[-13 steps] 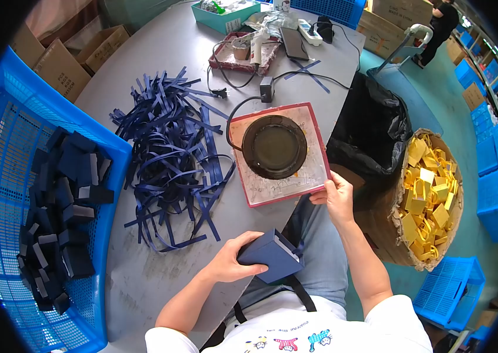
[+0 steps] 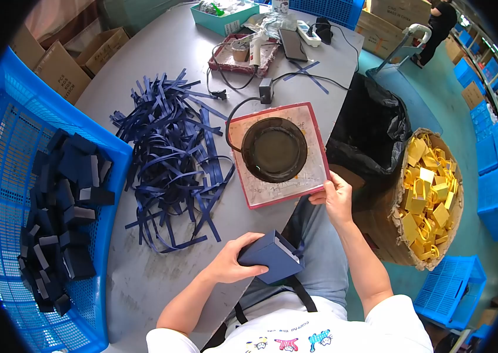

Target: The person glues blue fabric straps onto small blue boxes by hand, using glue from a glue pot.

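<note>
My left hand [image 2: 234, 259] is wrapped round a navy blue box [image 2: 269, 259], held tilted above my lap at the table edge. One side of the box shows an opening, and a bit of navy ribbon [image 2: 300, 248] hangs by it. The fingers of my right hand [image 2: 336, 200] are closed on the near right corner of a red-rimmed tray [image 2: 249, 191]; the fingertips are partly hidden. On this tray stands a round dark pot [image 2: 274, 150] with brownish liquid in it and a cable attached. Left of the tray lies a tangled heap of navy ribbons [image 2: 172, 153].
A blue crate [image 2: 105, 259] of navy boxes stands at the left. Behind are a glue gun [image 2: 255, 50], a phone [image 2: 293, 45] and cables. To the right are a black-lined bin [image 2: 369, 126] and a carton of yellow boxes [image 2: 428, 200]. A person [image 2: 440, 26] stands far off.
The dark pot has shifted very slightly towards me on the tray. Both hands and the navy box stay almost where they were.
</note>
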A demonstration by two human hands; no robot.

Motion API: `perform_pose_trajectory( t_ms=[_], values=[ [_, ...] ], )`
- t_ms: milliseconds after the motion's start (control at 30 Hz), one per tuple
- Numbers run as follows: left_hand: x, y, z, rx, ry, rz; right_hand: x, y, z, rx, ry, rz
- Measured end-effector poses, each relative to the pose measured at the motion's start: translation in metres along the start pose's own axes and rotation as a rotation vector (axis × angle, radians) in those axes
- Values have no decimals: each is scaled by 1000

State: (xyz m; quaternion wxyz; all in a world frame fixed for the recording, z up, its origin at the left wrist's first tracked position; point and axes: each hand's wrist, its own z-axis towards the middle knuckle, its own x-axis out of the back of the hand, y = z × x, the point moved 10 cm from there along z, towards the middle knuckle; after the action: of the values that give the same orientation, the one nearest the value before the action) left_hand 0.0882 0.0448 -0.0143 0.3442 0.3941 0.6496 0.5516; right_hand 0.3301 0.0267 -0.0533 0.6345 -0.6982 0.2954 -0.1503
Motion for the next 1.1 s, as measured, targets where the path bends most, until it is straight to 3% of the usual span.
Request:
perform_pose_trajectory(
  t_ms=[467, 567, 667, 733, 800, 833, 867, 933, 1000, 1100],
  values=[
    [-2, 2, 0, 14, -22, 7, 0, -6, -1, -21, -10, -14],
    [0, 5, -1, -17, 5, 34, -2, -2, 0, -166, -73, -61],
    [0, -2, -4, 65, 21, -146, -3, -5, 1, -255, -109, -124],
    [3, -10, -6, 105, 65, -298, 10, -26, -2, -182, -21, -395],
    [6, -11, -9, 103, 84, -350, 26, -65, -16, 167, 185, -474],
    [8, -12, -10, 102, 102, -401, 26, -79, -29, 240, 159, -468],
    [7, -13, -12, 103, 107, -407, 19, -83, -45, 210, 77, -445],
    [3, -10, -14, 99, 115, -598, -6, -54, -79, -59, -259, -289],
    [1, -3, -13, 78, 98, -550, -32, -23, -118, -362, -469, -101],
    [-6, 6, -11, 74, 58, -432, -44, -2, -134, -443, -372, 52]
  ],
)
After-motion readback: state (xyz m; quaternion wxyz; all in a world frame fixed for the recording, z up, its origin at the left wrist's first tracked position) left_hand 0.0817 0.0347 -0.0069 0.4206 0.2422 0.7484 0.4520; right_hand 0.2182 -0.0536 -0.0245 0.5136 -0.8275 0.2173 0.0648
